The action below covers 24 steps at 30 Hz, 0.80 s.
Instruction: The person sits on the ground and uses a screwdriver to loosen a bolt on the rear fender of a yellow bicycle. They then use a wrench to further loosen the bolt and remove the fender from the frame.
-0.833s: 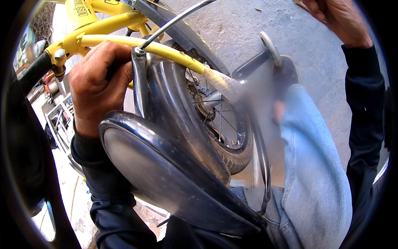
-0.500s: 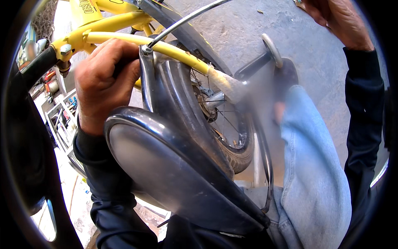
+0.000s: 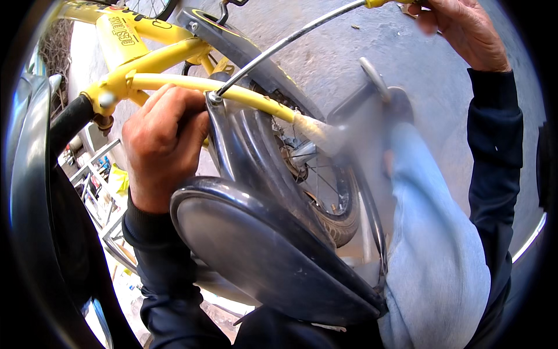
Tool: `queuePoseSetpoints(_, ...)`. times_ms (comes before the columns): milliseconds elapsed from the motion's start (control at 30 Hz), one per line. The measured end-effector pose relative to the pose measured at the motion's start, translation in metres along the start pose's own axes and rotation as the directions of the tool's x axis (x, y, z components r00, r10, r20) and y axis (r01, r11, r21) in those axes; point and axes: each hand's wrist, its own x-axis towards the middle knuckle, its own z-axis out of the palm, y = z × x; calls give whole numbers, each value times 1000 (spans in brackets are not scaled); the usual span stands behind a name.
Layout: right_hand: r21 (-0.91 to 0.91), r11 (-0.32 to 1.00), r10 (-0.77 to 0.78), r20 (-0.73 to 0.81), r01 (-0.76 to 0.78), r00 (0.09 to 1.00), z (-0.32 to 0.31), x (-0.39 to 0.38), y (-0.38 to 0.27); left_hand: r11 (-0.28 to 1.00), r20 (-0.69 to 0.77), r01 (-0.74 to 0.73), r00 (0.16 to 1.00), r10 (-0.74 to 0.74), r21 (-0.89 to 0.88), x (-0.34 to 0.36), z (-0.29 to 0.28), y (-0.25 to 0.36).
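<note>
The view is shifting: the yellow bike frame [image 3: 174,45] and the black bracket [image 3: 220,139] are now sitting lower and farther right than a moment ago, and the screwdriver [image 3: 290,39] is showing the start of its yellow handle at the top edge, where only the shaft was appearing before. The right hand [image 3: 465,35], in the upper right of the frame, is coming slightly leftward, its fingers closing around that handle, though the top edge is cutting off part of the grasp

The shaft is slanting down to the left, and its tip is still meeting the bolt [image 3: 215,98] at the bracket's top, left of centre. So the tool is apparently keeping its place, and the work at this joint seems to be continuing; which way the bolt is turning, I cannot tell

The left hand [image 3: 165,136], at centre left, is bunching its fingers against the bracket's upper end, beside the yellow tube [image 3: 250,96]; whether they are pinching the bracket or something behind it is staying hidden. Below, the black rounded panel [image 3: 250,250] is filling the lower middle, and the wheel [image 3: 344,224] is showing right of centre
</note>
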Motion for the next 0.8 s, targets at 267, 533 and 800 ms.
queuePoseSetpoints(267, 70, 994, -87, 39, 84, 995, 4, 5, 4, 1000, -11, 29, 1000, -29, -9, -1, 0, 4)
queuePoseSetpoints(533, -141, 986, 83, -50, -89, 995, -3, 11, 19, 1000, 6, 22, 1000, -22, -10, -2, -1, 2)
queuePoseSetpoints(800, -54, 993, -114, -191, 106, 975, 18, -1, 7, 1000, 33, 9, 999, -9, -27, 5, 1, 6)
